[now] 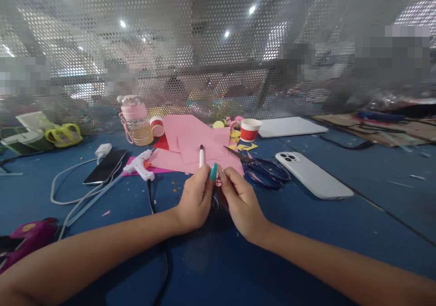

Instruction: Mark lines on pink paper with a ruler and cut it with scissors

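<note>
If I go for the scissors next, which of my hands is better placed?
Your right hand, most likely: the scissors lie just beyond it, toward your right. Your left hand is farther off. Both seem to pinch a small pink piece, so the left might have to hold that alone.

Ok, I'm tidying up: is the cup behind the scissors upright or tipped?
Upright: the cup stands narrow base down, wide rim up.

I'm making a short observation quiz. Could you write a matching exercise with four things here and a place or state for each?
Column one:
1. bottle
2. glue gun
3. scissors
4. small pink piece

Column two:
A. next to the white phone
B. at the fingertips of the left hand and right hand
C. upright, pink at the top
D. white, with a black cord

Pairs: 1-C, 2-D, 3-A, 4-B
</note>
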The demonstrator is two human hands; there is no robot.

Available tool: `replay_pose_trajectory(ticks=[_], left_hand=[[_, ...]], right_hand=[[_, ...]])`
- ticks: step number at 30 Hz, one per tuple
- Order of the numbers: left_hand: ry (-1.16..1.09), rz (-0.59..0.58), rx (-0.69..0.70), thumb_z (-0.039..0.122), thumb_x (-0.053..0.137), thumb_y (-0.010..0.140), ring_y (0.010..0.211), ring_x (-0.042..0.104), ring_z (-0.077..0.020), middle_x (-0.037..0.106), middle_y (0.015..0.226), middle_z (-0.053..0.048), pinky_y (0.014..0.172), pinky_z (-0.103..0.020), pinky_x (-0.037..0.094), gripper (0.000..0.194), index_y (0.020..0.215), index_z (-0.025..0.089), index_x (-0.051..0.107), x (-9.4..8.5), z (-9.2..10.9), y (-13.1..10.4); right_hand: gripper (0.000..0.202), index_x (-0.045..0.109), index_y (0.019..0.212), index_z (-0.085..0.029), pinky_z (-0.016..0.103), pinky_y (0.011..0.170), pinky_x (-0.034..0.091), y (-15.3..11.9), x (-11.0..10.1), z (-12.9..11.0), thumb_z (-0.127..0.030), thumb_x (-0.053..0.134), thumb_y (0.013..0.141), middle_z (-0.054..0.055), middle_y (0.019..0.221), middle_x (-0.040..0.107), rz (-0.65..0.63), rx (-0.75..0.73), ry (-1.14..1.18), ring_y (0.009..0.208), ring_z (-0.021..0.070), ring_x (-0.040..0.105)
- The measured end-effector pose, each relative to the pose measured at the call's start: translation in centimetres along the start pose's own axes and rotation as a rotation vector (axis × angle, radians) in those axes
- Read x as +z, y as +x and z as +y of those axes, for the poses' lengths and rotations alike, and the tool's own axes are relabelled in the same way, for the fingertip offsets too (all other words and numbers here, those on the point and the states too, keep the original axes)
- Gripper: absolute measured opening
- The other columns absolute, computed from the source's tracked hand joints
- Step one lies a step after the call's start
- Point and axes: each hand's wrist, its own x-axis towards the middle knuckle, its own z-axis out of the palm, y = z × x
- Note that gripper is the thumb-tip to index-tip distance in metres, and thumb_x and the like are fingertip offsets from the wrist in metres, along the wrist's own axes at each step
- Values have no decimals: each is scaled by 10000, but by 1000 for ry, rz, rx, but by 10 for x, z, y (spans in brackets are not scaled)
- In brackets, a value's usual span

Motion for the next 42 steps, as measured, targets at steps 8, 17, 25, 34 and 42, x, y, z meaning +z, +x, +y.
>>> replay_pose_trajectory(ticks=[8, 17, 25, 34, 42], left_hand=[[-8, -8, 51, 194, 277, 916, 481, 354, -89, 372, 604, 53, 450, -220, 312, 166, 762, 210, 336, 2, 1, -2], [-142, -61, -11, 252, 267, 936, 472, 343, -88, 369, 587, 56, 445, -221, 321, 198, 760, 209, 350, 1, 1, 0], [-22, -23, 128, 394, 352, 915, 737, 533, -142, 519, 908, -73, 621, -275, 474, 264, 989, 165, 460, -3, -5, 3], [10, -29, 283, 288, 440, 903, 1029, 598, -197, 642, 1091, -133, 859, -396, 509, 248, 1067, 177, 589, -6, -17, 9], [-57, 47, 141, 94, 592, 791, 875, 632, -176, 706, 951, -61, 765, -361, 532, 284, 1041, 221, 640, -6, -29, 17]], right_hand=[[275, 374, 648, -218, 218, 409, 257, -4, 6, -4, -350, 418, 886, -70, 573, 290, 15, 73, 142, 474, 88, 255], [269, 358, 645, -222, 221, 415, 269, -3, 2, -5, -291, 363, 904, -68, 549, 308, 44, -57, -83, 462, 91, 288], [204, 384, 674, -223, 214, 428, 300, 3, -10, 4, -206, 376, 877, -67, 541, 357, 64, -214, -213, 456, 89, 329], [185, 377, 685, -230, 252, 514, 378, 7, -15, 6, -141, 359, 846, -35, 623, 434, 4, -278, -188, 545, 115, 420], [282, 460, 728, -231, 267, 478, 422, 13, -18, 20, -454, 380, 882, -19, 625, 461, 168, 36, 101, 530, 130, 464]])
